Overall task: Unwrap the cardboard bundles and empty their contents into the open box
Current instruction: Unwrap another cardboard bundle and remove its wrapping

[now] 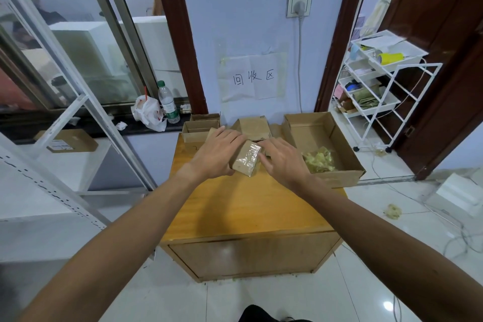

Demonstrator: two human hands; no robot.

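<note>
While both hands [217, 157] [285, 163] hold the bundle [245, 161], wood tabletop [248, 206] spreads nearer.

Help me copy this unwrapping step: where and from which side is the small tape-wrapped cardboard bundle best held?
Grip the small tape-wrapped cardboard bundle by its flat side faces, from left and right, as the left hand and right hand do: it is blocky, glossy taped top facing up.

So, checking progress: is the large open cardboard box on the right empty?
No, a pile of yellowish-green crinkled pieces lies in the large open cardboard box.
</note>
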